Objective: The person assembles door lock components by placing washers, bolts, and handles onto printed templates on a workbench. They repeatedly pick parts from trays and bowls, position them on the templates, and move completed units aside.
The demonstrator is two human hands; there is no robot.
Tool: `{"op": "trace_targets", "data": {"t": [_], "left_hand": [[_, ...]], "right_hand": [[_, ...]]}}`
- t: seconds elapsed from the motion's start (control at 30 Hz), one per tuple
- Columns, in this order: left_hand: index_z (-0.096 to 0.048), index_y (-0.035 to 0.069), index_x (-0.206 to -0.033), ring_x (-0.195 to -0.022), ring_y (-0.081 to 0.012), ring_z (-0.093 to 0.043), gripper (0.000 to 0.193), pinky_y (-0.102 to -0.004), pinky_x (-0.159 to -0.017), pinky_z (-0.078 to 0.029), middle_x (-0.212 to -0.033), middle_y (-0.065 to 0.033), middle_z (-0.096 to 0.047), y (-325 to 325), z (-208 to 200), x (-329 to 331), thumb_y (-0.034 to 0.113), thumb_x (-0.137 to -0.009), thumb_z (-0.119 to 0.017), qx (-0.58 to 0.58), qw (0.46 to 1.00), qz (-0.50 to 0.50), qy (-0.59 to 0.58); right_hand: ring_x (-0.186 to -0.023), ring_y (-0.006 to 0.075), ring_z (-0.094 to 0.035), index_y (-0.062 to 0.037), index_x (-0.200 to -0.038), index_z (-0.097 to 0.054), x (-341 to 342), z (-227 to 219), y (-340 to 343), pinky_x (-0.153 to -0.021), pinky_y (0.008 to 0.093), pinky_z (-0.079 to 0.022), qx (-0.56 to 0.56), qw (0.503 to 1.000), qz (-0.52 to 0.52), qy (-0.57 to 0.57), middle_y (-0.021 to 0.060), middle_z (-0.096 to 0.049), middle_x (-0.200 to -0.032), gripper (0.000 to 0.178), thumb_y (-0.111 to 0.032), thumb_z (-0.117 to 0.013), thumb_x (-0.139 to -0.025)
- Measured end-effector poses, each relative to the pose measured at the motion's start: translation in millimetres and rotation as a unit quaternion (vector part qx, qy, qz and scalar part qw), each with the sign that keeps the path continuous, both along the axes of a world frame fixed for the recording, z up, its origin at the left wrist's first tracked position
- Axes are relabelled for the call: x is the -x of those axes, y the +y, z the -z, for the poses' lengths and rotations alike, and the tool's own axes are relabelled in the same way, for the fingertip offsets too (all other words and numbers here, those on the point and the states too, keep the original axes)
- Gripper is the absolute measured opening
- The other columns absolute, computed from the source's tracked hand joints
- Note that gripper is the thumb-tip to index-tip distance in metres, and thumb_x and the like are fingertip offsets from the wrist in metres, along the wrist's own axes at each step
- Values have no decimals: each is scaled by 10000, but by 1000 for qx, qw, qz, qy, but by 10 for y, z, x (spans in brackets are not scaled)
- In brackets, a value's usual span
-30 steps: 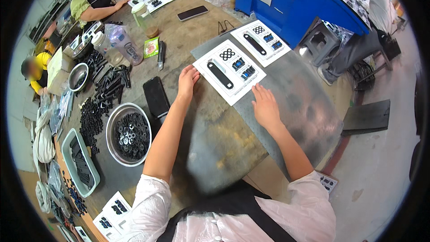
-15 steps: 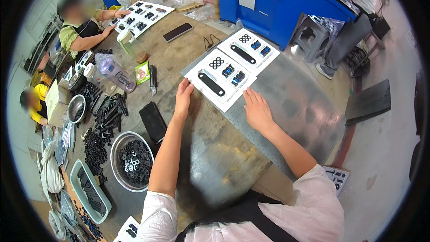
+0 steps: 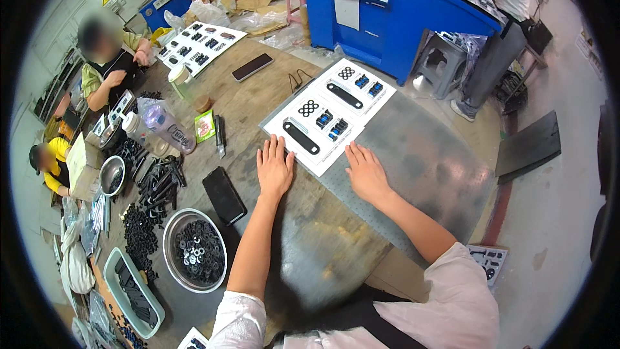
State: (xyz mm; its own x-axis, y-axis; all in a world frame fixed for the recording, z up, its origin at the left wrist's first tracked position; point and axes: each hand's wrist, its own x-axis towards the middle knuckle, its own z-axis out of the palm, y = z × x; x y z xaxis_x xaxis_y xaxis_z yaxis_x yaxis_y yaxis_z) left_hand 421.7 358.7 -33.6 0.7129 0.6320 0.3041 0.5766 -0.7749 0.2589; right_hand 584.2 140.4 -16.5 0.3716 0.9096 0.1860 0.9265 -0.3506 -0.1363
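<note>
Worn table (image 3: 316,239), grey metal sheet (image 3: 429,161) centre-right. Near parts card (image 3: 305,119) sits on the sheet, frame centre, against far card (image 3: 354,92), probably for alignment. Left hand (image 3: 275,167), right hand (image 3: 368,174) flat, gripping nothing, at near card's edges, likely steadying it.

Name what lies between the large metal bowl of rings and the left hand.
A black phone lies between the bowl and the left hand in the head view.
</note>
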Motion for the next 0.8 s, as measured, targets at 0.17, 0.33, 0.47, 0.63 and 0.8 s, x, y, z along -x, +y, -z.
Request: {"op": "trace_targets", "data": {"t": [0.17,0.33,0.47,0.63,0.8], "left_hand": [[-423,86,-1513,-1470,-343,-330,544,-502,-1208,-230,-1594,-130,-373,-15,-8,44,380,-1055,-414,0,1000,-17,-7],[-415,81,-1515,-1475,-342,-322,566,-496,-1216,-214,-1597,-131,-367,-26,-10,7,395,-1045,-430,-1,1000,-18,0],[-415,74,-1513,-1477,-338,-315,575,-491,-1221,-204,-1600,-127,-362,-30,1,46,398,-1039,-439,13,1000,-21,-11],[-399,82,-1524,-1477,-339,-312,573,-493,-1222,-201,-1603,-123,-356,-1,8,64,397,-1046,-426,10,1000,-14,-8],[-343,95,-1555,-1502,-340,-262,604,-493,-1231,-173,-1629,-134,-300,4,40,-12,431,-1056,-386,36,999,-1,14]], "right_hand": [[-1437,335,-345,27,-1517,-340,48,8,39,-1195,456,-285,6,1000,6,3,197,-362,-1571,621,-290,-535,-1020],[-1423,354,-357,53,-1513,-328,54,20,2,-1194,473,-283,-19,1000,-6,-6,225,-338,-1573,656,-306,-551,-1011],[-1431,353,-342,43,-1525,-311,72,59,-8,-1200,474,-269,-25,1000,-5,-7,216,-327,-1582,670,-316,-546,-1011],[-1441,351,-324,37,-1532,-297,105,33,-2,-1209,476,-247,-27,1000,3,-4,210,-304,-1594,674,-325,-533,-1015],[-1446,347,-311,24,-1532,-302,59,105,-44,-1214,474,-236,-32,999,17,8,197,-308,-1592,646,-303,-520,-1019]]}}
